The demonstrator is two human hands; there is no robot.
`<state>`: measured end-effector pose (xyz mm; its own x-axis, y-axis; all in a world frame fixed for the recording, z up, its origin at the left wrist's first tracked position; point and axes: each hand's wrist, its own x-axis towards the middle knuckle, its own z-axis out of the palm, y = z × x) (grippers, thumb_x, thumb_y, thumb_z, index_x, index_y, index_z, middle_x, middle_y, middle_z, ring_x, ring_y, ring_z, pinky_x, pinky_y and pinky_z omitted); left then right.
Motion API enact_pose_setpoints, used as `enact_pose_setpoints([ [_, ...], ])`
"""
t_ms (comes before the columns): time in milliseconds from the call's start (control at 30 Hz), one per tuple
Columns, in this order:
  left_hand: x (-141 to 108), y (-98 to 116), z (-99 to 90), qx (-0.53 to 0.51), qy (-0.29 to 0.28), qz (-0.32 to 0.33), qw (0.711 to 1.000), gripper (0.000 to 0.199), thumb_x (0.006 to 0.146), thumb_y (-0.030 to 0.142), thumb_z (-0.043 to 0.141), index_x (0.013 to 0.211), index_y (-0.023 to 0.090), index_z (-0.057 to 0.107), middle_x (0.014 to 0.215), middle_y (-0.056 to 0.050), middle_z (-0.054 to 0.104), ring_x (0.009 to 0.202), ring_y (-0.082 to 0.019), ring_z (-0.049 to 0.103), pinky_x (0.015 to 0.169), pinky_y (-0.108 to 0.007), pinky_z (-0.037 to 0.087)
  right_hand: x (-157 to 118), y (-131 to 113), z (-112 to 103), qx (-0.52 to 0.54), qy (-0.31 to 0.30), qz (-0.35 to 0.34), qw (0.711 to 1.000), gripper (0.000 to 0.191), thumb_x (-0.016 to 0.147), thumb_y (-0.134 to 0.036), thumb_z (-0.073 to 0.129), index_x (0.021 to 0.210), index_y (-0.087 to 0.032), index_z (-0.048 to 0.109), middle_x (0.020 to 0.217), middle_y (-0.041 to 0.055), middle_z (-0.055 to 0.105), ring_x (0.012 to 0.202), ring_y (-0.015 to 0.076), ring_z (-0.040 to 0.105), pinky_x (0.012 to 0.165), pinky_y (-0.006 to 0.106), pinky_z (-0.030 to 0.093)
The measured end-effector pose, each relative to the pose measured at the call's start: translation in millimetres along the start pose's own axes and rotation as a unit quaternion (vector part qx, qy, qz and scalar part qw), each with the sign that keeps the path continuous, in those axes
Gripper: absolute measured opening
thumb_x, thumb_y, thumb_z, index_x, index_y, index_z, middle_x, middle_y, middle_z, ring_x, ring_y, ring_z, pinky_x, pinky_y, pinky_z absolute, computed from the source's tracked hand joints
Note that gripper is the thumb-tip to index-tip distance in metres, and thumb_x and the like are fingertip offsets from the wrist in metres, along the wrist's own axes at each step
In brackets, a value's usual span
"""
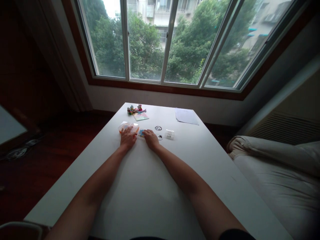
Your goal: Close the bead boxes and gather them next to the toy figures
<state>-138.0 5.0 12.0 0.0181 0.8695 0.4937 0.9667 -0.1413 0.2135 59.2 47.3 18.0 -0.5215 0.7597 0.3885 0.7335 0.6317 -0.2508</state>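
Note:
Both of my arms stretch forward over the white table. My left hand (128, 137) rests over the near right side of a clear plastic box (121, 126), its fingers curled on the edge. Orange pieces show through the box's wall. Just to the right, my right hand (151, 138) has its fingertips closed on a small blue item (141, 132), which seems to lie in a clear wrapper. The fingers hide part of it, and its exact kind is too small to make out.
On the white table (150, 190), small colourful toy figures (131, 110) and a pastel card (141, 116) lie at the far left. Right of my hands are two round black-and-white pieces (158, 128) and a small clear case (170, 134). Paper sheets (186, 116) lie far right.

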Motion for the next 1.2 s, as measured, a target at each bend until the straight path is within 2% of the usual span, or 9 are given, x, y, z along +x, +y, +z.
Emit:
enact_pose_setpoints([
  [200,4.1,-11.1,-1.0,-0.008,0.001,-0.016,1.0,0.027,0.087,0.029,0.061,0.106,0.031,0.08,0.155,-0.004,0.048,0.148,-0.033,0.033,0.126,-0.059,0.012,26.6,-3.1,20.0,0.025,0.001,-0.013,1.0,0.037,0.099,-0.013,0.051,0.132,-0.026,0.063,0.142,0.0051,0.059,0.138,0.0194,0.045,0.114,0.036,0.042],
  [400,7.0,-29.2,-2.6,0.001,0.008,-0.044,0.999,0.025,0.087,0.03,0.061,0.103,0.03,0.08,0.156,-0.005,0.048,0.148,-0.033,0.033,0.126,-0.06,0.011,40.5,-9.3,40.6,0.039,-0.017,-0.03,0.999,0.047,0.096,-0.011,0.051,0.142,-0.021,0.057,0.153,0.008,0.05,0.147,0.0219,0.036,0.121,0.039,0.035],
  [567,7.9,-35.6,-5.1,-0.008,0.004,-0.055,0.998,0.021,0.086,0.031,0.063,0.097,0.03,0.081,0.157,-0.004,0.047,0.15,-0.036,0.03,0.125,-0.063,0.009,42.9,-5.6,37.8,0.077,-0.002,-0.049,0.996,0.053,0.094,-0.017,0.058,0.147,-0.02,0.052,0.159,0.011,0.04,0.148,0.0235,0.035,0.121,0.042,0.036],
  [667,8.4,-32.8,-7.8,-0.026,0.017,-0.061,0.998,0.022,0.085,0.03,0.064,0.098,0.032,0.081,0.156,-0.002,0.049,0.151,-0.036,0.028,0.124,-0.064,0.01,36.2,14.0,17.6,0.079,0.05,-0.044,0.995,0.047,0.096,-0.018,0.055,0.143,-0.02,0.056,0.153,0.0121,0.046,0.142,0.0237,0.041,0.117,0.044,0.041],
  [733,9.0,-31.3,-10.4,-0.039,0.046,-0.075,0.995,0.023,0.086,0.029,0.062,0.1,0.031,0.08,0.154,-0.002,0.05,0.15,-0.035,0.031,0.125,-0.061,0.013,27.1,34.9,-1.8,0.062,0.078,-0.026,0.995,0.039,0.097,-0.019,0.052,0.135,-0.02,0.061,0.146,0.0126,0.053,0.136,0.025,0.046,0.114,0.046,0.043],
  [900,10.9,-37.1,-17.2,-0.08,0.145,-0.131,0.977,0.028,0.09,0.024,0.054,0.11,0.023,0.074,0.149,-0.008,0.05,0.142,-0.03,0.041,0.124,-0.047,0.026,-16.2,101.5,-47.0,-0.014,0.136,0.07,0.988,0.03,0.096,-0.019,0.052,0.121,-0.016,0.068,0.126,0.0153,0.063,0.124,0.0287,0.052,0.109,0.049,0.044],
  [1033,11.8,-46.0,-18.6,-0.11,0.19,-0.178,0.959,0.036,0.089,0.019,0.053,0.124,0.02,0.062,0.147,-0.012,0.049,0.141,-0.028,0.041,0.123,-0.042,0.028,-60.8,141.7,-59.5,-0.054,0.109,0.118,0.986,0.026,0.093,-0.021,0.056,0.116,-0.017,0.066,0.127,0.0153,0.061,0.122,0.0295,0.052,0.106,0.049,0.045],
  [1133,12.2,-52.2,-15.3,-0.13,0.211,-0.2,0.948,0.044,0.087,0.017,0.052,0.131,0.018,0.053,0.144,-0.013,0.051,0.14,-0.028,0.042,0.122,-0.041,0.029,-82.0,152.2,-59.1,-0.04,0.065,0.091,0.993,0.03,0.09,-0.023,0.059,0.12,-0.019,0.062,0.133,0.0127,0.057,0.125,0.0276,0.051,0.105,0.045,0.047],
  [1200,12.6,-56.9,-11.3,-0.136,0.219,-0.213,0.942,0.044,0.087,0.017,0.051,0.13,0.017,0.052,0.141,-0.013,0.053,0.138,-0.027,0.044,0.122,-0.041,0.03,-86.8,151.9,-58.6,-0.027,0.059,0.081,0.995,0.029,0.09,-0.023,0.059,0.119,-0.02,0.061,0.13,0.0113,0.059,0.12,0.0264,0.053,0.103,0.043,0.048],
])
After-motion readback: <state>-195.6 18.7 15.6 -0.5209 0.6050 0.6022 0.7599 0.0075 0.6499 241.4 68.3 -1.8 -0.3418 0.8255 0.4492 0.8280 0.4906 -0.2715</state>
